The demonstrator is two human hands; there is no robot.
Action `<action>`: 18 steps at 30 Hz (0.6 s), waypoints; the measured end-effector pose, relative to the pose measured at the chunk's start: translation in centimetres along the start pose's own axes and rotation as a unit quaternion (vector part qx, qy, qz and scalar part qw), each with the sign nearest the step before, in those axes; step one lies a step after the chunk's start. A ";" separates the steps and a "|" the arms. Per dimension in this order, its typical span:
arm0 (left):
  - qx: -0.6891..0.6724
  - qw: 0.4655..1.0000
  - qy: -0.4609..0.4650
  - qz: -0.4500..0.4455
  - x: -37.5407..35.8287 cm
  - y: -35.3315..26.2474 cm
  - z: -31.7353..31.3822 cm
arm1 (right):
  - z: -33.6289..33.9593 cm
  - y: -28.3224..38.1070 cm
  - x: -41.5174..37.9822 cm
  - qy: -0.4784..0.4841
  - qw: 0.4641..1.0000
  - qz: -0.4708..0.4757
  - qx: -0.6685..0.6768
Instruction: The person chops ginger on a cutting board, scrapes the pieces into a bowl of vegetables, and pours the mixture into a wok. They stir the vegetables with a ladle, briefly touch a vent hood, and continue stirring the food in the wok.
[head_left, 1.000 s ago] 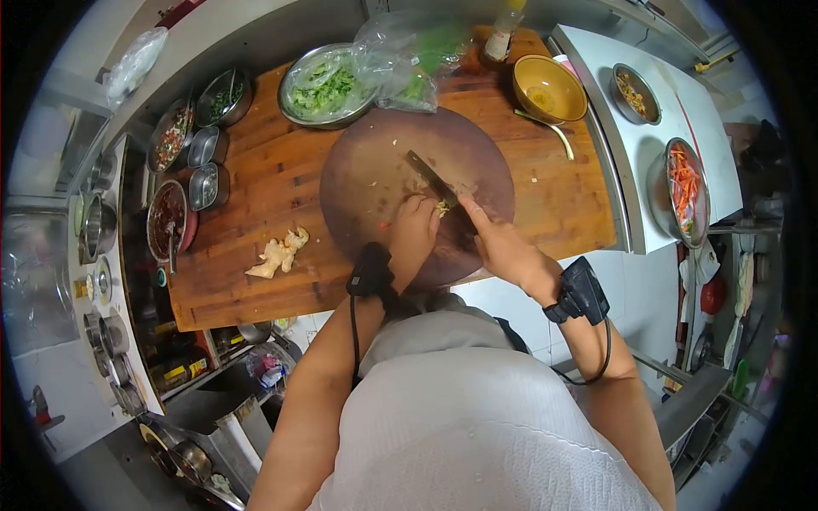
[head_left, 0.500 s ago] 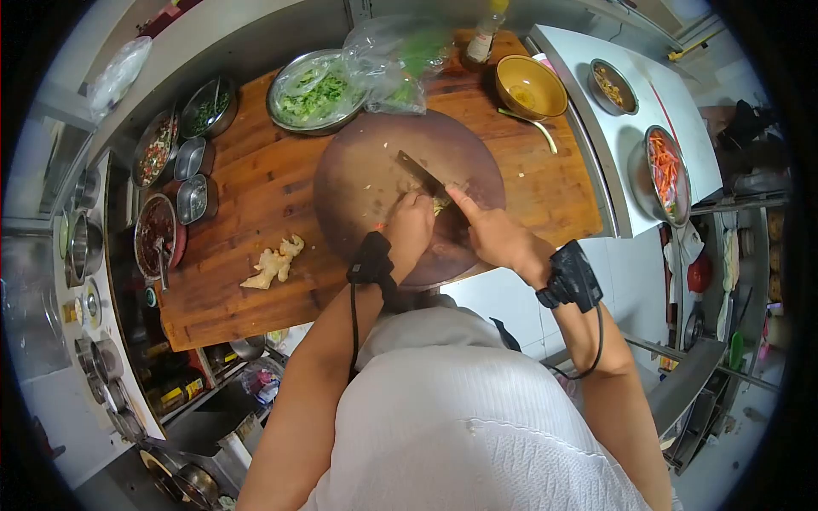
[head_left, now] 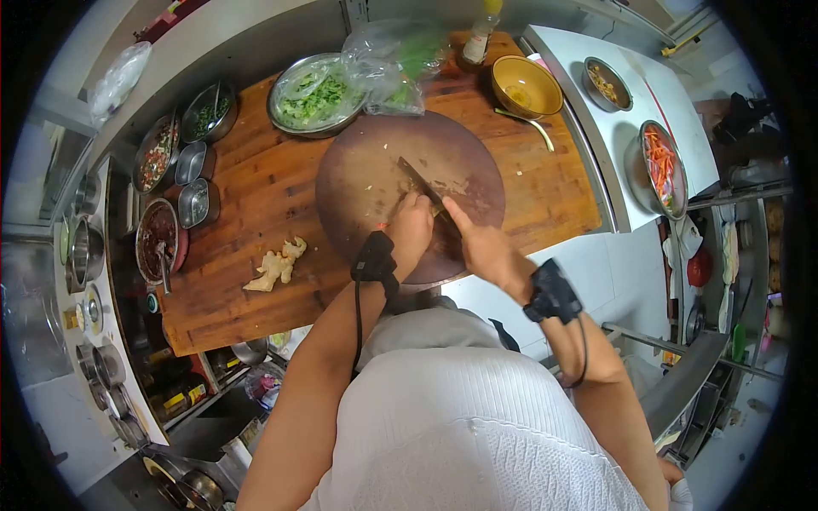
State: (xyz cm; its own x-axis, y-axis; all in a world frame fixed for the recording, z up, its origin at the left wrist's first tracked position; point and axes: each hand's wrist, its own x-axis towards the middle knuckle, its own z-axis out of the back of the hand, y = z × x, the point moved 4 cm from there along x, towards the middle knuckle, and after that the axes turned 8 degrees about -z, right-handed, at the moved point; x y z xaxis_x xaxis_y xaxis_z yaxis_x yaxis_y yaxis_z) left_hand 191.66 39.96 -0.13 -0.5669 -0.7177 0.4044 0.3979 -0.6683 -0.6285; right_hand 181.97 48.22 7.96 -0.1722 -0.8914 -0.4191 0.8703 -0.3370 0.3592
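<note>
A long, dark metal knife is gripped by the right hand, its blade beside the curled left hand, whose hold cannot be told.

And there's the white, rib-textured knit top, broad across the near middle; soft grey cloth just beyond; boxy black left-wrist device with a thin black left cable; chunky black right-wrist device, its slim dark right cable curving!

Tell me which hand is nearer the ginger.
Left. The left hand is over the round board, right of the ginger; the right hand is farther right, gripping the knife.
</note>
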 end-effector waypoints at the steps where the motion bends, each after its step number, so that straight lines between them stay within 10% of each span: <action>1: 0.001 1.000 0.006 -0.013 0.0 0.0 0.0 | -0.3 -0.2 0.2 0.000 1.000 0.001 -0.001; 18: -0.015 1.000 -0.002 -0.014 -0.1 0.1 0.3 | 1.5 0.8 0.1 0.016 1.000 0.009 -0.017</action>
State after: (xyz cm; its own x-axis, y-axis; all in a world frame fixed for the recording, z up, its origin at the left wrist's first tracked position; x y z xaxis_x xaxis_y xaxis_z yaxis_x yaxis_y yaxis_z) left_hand 192.02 39.92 -0.03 -0.5752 -0.6994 0.4243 0.3595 -0.6820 -0.6369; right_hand 182.00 47.37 9.46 -0.1428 -0.8867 -0.4398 0.8885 -0.3106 0.3377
